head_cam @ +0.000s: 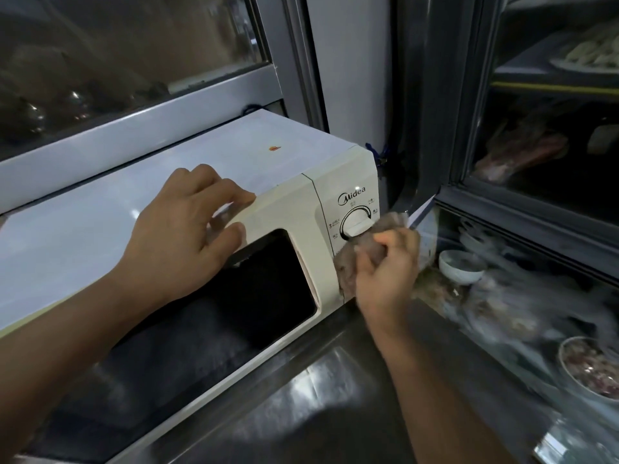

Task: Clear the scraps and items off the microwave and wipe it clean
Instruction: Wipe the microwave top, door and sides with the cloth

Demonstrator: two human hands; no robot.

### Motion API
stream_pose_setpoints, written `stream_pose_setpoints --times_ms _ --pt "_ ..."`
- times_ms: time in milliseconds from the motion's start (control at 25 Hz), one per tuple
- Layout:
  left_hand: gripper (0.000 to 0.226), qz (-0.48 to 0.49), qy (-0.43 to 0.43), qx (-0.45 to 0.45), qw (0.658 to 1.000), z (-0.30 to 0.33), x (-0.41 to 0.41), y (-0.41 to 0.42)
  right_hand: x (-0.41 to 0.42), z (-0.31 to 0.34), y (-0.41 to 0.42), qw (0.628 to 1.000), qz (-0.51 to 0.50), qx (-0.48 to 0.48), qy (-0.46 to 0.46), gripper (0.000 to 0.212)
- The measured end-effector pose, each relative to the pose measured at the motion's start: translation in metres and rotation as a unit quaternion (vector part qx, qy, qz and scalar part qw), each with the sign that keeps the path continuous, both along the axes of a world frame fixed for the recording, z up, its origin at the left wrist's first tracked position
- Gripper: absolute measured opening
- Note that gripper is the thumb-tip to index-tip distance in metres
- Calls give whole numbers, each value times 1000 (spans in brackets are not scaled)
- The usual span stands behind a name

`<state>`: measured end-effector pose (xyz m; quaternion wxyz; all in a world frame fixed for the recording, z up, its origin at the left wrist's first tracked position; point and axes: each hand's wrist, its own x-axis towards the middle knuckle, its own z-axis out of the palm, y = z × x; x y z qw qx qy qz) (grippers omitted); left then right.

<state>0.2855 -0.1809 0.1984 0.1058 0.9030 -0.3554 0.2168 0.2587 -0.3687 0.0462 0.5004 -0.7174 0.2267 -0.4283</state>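
A cream microwave [291, 209] with a dark door window stands on a steel counter. Its flat top carries one small orange scrap [274, 149] near the back right. My left hand [187, 229] rests on the top front edge of the microwave, fingers spread and curled over the door's upper rim. My right hand [385, 272] is closed on a crumpled greyish cloth [365, 249], which presses against the control panel just below the upper knob [356, 224]. The lower part of the panel is hidden behind the cloth and hand.
A window frame [140, 128] runs close behind the microwave. To the right stands a glass-fronted cabinet [536, 202] holding a white bowl [460, 266], bagged food and a metal bowl of meat [589, 370]. The steel counter [318, 396] stretches in front.
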Motion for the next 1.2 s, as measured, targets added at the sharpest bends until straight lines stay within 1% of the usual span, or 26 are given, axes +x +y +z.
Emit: stream_pose_setpoints --times_ms 80,160,240,280,360,440,480,600,680,800,880,920,1000,1080,1120,1160,1200 --pt "52 2 0 -2 1000 0 -1 -1 -8 2 20 1000 10 -11 -26 13" --pt "53 6 0 -3 1000 0 -1 0 -12 4 21 999 29 -20 -42 9" --pt "54 6 0 -3 1000 0 -1 0 -9 5 5 998 41 -43 -25 9" --pt "53 4 2 -2 1000 -1 0 1 -4 3 -7 999 35 -35 -5 10" --pt "49 4 1 2 1000 -2 1 1 8 4 -41 998 35 38 41 12" --pt "43 6 -2 1 1000 -2 1 1 18 3 -65 985 94 125 65 20" --pt "41 6 -2 -1 1000 -2 2 1 21 -2 -69 981 115 146 62 22" --pt "41 11 -5 1 1000 -2 0 0 19 -33 -62 977 115 171 57 31" --pt "41 12 -9 5 1000 -2 0 0 15 -55 -60 972 117 186 79 33" --pt "42 14 -12 4 1000 -1 -1 -1 12 -72 -59 966 104 193 139 25" --pt "44 19 -11 2 1000 0 -3 -1 12 -66 -57 966 81 191 155 19" --pt "45 19 -10 2 1000 0 -4 0 13 -57 -56 972 75 180 133 20" --pt "45 20 -10 3 1000 -1 -3 -1 18 -36 -59 985 79 141 57 28" --pt "44 16 -12 7 1000 -2 -1 0 20 -30 -62 986 96 132 23 31" --pt "44 14 -17 8 1000 -2 0 0 19 -36 -63 985 99 137 38 31" --pt "44 13 -20 7 1000 -2 1 1 17 -47 -61 982 101 141 77 30" --pt "43 12 -21 5 1000 -2 2 1 12 -60 -57 976 104 141 131 25"
